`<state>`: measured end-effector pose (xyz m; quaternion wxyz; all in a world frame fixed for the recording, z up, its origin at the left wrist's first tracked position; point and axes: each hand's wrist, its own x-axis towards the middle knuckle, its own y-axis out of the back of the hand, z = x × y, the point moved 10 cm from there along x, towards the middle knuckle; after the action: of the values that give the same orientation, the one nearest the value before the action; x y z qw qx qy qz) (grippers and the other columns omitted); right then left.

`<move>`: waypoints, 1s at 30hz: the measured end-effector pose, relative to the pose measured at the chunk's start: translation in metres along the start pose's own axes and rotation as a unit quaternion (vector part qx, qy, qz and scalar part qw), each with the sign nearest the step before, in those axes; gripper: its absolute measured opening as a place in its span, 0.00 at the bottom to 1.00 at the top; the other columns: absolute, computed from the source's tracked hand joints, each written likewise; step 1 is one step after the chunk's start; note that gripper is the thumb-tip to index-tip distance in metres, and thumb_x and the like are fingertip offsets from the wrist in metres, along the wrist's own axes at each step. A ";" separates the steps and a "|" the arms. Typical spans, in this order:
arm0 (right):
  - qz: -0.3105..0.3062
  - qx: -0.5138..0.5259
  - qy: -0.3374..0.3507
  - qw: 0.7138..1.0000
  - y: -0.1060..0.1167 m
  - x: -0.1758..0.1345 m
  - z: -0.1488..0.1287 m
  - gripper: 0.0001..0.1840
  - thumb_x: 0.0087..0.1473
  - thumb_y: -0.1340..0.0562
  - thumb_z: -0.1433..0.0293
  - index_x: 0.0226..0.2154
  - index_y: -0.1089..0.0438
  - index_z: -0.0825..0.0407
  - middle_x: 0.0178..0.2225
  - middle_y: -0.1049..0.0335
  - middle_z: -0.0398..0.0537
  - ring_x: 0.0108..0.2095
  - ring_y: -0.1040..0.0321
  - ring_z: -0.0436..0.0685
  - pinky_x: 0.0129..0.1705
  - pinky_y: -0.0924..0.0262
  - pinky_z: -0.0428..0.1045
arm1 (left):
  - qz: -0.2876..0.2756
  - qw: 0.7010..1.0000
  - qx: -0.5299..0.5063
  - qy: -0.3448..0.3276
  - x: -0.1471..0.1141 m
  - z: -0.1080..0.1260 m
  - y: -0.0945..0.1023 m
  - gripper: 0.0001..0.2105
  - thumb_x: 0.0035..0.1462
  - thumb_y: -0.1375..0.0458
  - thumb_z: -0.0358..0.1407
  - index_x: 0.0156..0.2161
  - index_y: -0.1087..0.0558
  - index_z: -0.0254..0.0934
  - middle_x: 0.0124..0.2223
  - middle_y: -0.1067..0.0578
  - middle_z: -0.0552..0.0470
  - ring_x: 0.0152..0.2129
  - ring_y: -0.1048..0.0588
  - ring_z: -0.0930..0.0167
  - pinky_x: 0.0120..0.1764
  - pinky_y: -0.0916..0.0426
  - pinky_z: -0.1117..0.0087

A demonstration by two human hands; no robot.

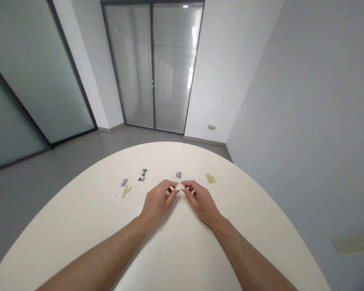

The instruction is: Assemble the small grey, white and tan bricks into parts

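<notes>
Between my two hands is a small white studded building-brick piece [180, 186], low over the middle of the table. My left hand [159, 199] pinches its left end between thumb and fingers. From the other side, my right hand [201, 199] grips the right end the same way. Just beyond the fingertips lies a small cluster of grey bricks [178, 174]. Several small white pieces [198, 178] rest behind my right hand, and tan bricks [210, 178] sit to their right. Fingers cover part of the held piece.
On the left of the round white table [182, 246] lie dark grey pieces [143, 174], a grey brick [124, 182], long tan pieces [126, 190] and a thin white strip [117, 193]. Glass doors [153, 68] and grey walls stand beyond the table's curved edge.
</notes>
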<state>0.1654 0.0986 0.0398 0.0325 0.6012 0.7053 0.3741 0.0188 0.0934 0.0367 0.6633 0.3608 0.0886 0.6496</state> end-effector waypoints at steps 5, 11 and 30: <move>0.002 -0.013 0.000 1.000 0.001 0.000 0.001 0.12 0.63 0.42 0.66 0.47 0.29 0.47 0.39 0.24 0.46 0.34 0.30 0.54 0.40 0.35 0.51 | 0.001 1.000 -0.003 -0.013 0.001 0.001 -0.001 0.12 0.64 0.48 0.40 0.49 0.26 0.43 0.45 0.21 0.51 0.36 0.22 0.69 0.39 0.28 0.68; 0.008 -0.006 0.001 1.000 0.001 0.001 0.002 0.12 0.63 0.42 0.65 0.48 0.29 0.46 0.40 0.24 0.46 0.35 0.30 0.54 0.39 0.36 0.50 | 0.008 1.000 0.008 -0.019 0.000 0.001 0.000 0.11 0.64 0.47 0.39 0.48 0.26 0.44 0.44 0.20 0.53 0.35 0.22 0.70 0.37 0.28 0.69; 0.011 -0.005 0.007 1.000 0.001 0.000 0.001 0.11 0.62 0.40 0.67 0.47 0.29 0.47 0.37 0.26 0.44 0.33 0.31 0.52 0.39 0.37 0.49 | 0.001 1.000 -0.005 -0.013 0.001 -0.001 -0.003 0.11 0.64 0.47 0.39 0.49 0.26 0.43 0.45 0.20 0.54 0.36 0.22 0.70 0.39 0.28 0.69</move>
<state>0.1663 0.0990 0.0399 0.0264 0.6060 0.6970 0.3825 0.0204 0.0952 0.0344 0.6656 0.3658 0.0765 0.6460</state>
